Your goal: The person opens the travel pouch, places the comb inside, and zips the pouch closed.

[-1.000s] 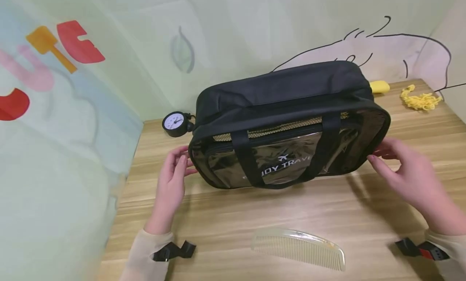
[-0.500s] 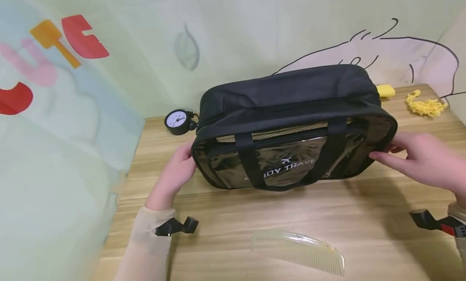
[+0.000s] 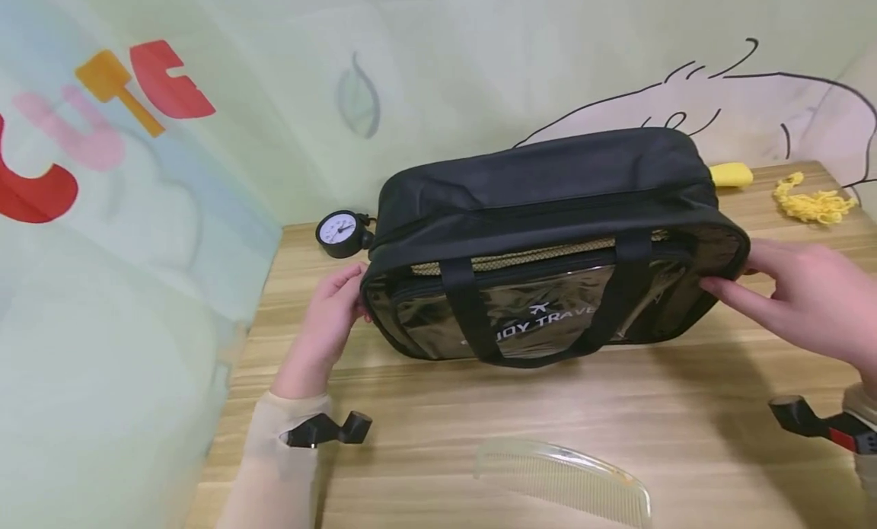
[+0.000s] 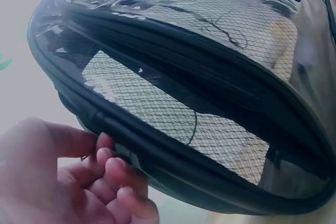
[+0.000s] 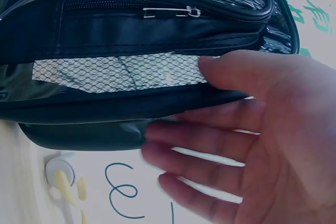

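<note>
A black travel toiletry bag (image 3: 548,171) with a see-through front panel, white "TRAVEL" lettering and drooping strap handles stands at the middle of the table. At its left edge, my left hand (image 3: 329,316) pinches the piping between thumb and fingers, as the left wrist view shows. My right hand (image 3: 802,293) grips the opposite side, thumb on the clear front and fingers behind. Through the panel a pale mesh-patterned thing (image 5: 121,72) shows inside. In the right wrist view a silver zip pull (image 5: 168,12) lies along the front pocket's zip.
A pale translucent comb (image 3: 562,476) lies on the wooden table (image 3: 397,415) in front of the bag. Behind left is a small black round clock (image 3: 339,231). A yellow object (image 3: 731,175), partly hidden by the bag, and a yellow stringy bundle (image 3: 811,202) lie at back right.
My left hand has come in from beside the bag to pinch its left edge. The right hand has shifted slightly right and up along its side. The bag stays nearly in place.
</note>
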Demonstrator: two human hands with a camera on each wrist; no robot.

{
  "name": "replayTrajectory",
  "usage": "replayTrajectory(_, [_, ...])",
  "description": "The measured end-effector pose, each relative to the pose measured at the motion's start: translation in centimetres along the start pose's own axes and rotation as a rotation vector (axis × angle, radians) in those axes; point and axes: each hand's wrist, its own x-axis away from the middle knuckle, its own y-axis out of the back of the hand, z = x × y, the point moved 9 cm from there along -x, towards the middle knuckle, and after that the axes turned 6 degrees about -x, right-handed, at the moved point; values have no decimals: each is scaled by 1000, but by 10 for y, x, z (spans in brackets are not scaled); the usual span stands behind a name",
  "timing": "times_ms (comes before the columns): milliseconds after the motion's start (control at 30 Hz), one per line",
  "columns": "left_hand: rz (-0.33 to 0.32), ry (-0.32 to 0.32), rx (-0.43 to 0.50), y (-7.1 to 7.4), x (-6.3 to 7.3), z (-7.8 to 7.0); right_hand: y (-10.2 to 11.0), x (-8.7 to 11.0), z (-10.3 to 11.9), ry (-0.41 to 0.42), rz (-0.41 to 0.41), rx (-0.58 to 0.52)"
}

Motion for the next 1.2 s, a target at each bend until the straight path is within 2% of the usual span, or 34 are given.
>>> replayTrajectory(67, [30, 19, 17, 1, -2, -2, 4, 0, 3, 17, -26, -22])
replayTrajectory(167, [108, 47, 60, 1, -5, -5, 7, -1, 7, 54, -59, -46])
replayTrajectory(267, [176, 62, 128, 0, -7, -9, 7, -1, 9, 60, -63, -46])
replayTrajectory(333, [204, 71, 162, 1, -7, -14, 6, 0, 8, 49, -57, -42])
replayTrajectory(433, [225, 70, 166, 4, -10, -26, 6, 0, 8, 38, -52, -35])
replayTrajectory(567, [215, 35, 104, 7, -15, -49, 7, 0, 8, 54, -70, -49])
replayTrajectory(700, [218, 2, 27, 1, -19, -74, 5, 2, 8, 63, -75, -58])
replayTrajectory(833, [228, -7, -70, -12, -22, -96, 4, 4, 7, 54, -69, -56])
replayTrajectory(1033, [218, -66, -237, -34, -26, -132, 4, 3, 8, 52, -70, -78])
replayTrajectory(1200, [197, -33, -330, -50, -33, -146, 2, 0, 9, 54, -72, -77])
